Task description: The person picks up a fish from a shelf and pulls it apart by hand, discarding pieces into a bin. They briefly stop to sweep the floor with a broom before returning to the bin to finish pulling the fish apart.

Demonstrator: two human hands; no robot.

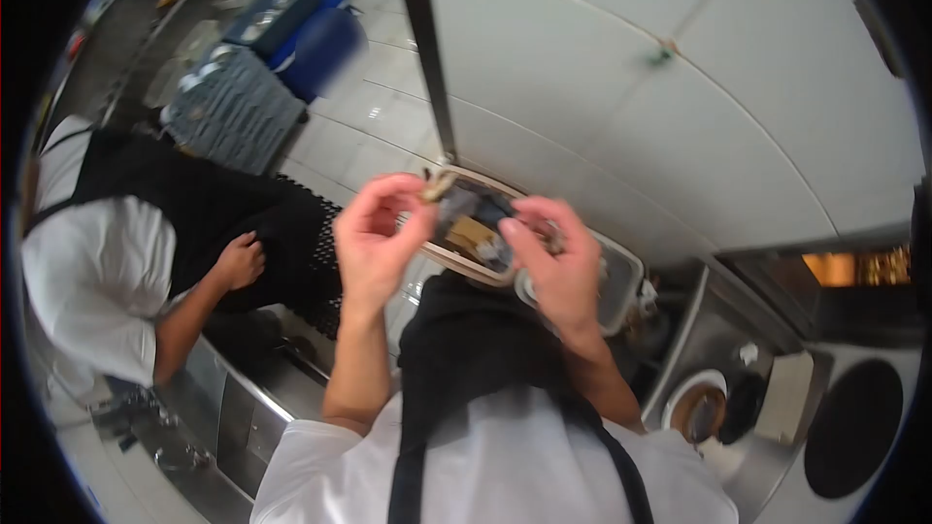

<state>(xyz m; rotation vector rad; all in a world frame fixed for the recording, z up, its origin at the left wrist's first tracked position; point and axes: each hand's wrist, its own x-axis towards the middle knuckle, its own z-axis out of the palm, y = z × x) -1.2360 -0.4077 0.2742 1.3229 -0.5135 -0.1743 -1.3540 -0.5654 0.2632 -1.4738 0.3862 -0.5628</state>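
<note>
My left hand (pixel 379 238) is raised over a beige-rimmed bin (pixel 456 257), thumb and fingertips pinching a small pale-brown piece (pixel 439 186) with a dark tip. Its exact kind is too blurred to tell. Across the bin, my right hand (pixel 561 262) has its fingers curled inward. Something small and brownish (pixel 553 238) shows between them, partly covered by the fingers. Below both hands, the bin contains brown cardboard (pixel 470 235), dark plastic and crumpled whitish scraps.
A pale tub (pixel 626 291) stands beside the bin, against the white wall. To my left, a person in a black apron (pixel 194 199) stands by the metal sink (pixel 248 417). Blue crates (pixel 238 107) sit behind them. A steel counter (pixel 757 446) with a round dish lies right.
</note>
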